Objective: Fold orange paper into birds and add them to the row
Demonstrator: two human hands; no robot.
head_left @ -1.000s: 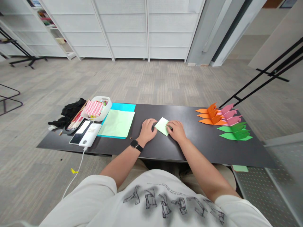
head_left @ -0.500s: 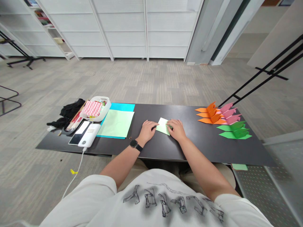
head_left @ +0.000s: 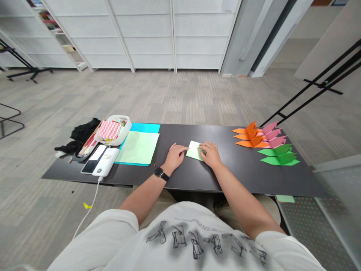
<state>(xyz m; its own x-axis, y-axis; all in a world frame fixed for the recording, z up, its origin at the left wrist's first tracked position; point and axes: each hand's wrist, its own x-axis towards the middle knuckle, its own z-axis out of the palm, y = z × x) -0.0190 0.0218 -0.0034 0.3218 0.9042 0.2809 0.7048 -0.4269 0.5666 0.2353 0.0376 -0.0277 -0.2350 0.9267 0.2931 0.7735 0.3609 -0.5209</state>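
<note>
A small folded piece of pale green paper [head_left: 193, 149] lies on the dark table between my two hands. My left hand [head_left: 175, 156], with a black watch [head_left: 160, 172] at its wrist, rests by the paper's left edge. Its fingers are stretched out, the index fingertip at or just short of that edge. Over the right side of the paper bends my right hand [head_left: 211, 153], thumb and fingertips on the sheet and covering that end. The layers of the fold are too small to make out.
Orange [head_left: 251, 135], pink [head_left: 272, 135] and green [head_left: 280, 155] folded paper figures stand at the right. Leftward lie green sheets [head_left: 141, 146] on blue sheets [head_left: 146, 128], a white basket [head_left: 128, 126], a phone [head_left: 91, 163], a cabled white power bank [head_left: 105, 162] and black cloth [head_left: 84, 130].
My left fingers have straightened a little at the paper's left edge. The paper has turned slightly, while my right hand stays on its right side.
</note>
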